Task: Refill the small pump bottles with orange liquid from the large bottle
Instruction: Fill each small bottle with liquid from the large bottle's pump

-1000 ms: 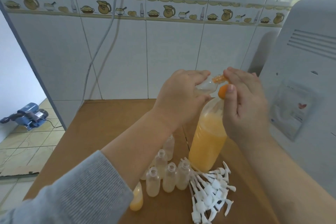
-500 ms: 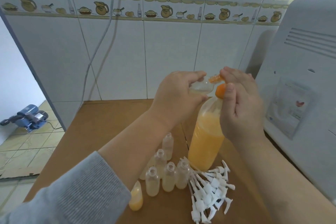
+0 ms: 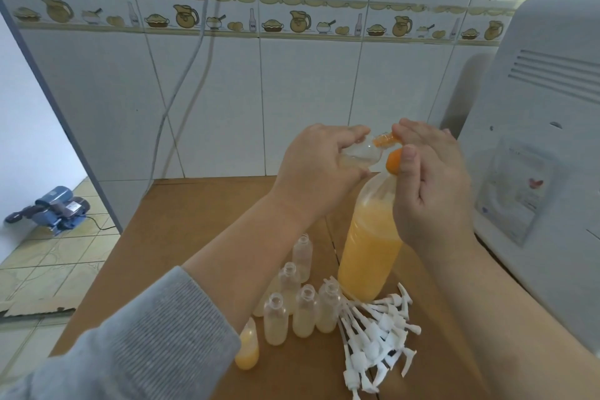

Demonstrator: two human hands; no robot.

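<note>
Soft daylight, wide-angle edge distortion

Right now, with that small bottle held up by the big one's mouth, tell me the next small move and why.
Probably finish freeing the orange piece at the small bottle's neck. The left hand holds that clear bottle tilted and nearly empty, and the right hand pinches the piece beside the large bottle's orange top, so the neck isn't yet open for pouring. Several uncapped small bottles wait below.

The big bottle [image 3: 370, 256] is full of orange juice-coloured liquid. The small bottles [image 3: 303, 312] are clear with pale yellow inside. The pumps [image 3: 376, 334] are white. The tabletop [image 3: 181, 230] is brown. The wall tiles [image 3: 292, 26] are white with a stripe of yellow jugs. The sleeve [image 3: 156, 344] is grey.
</note>
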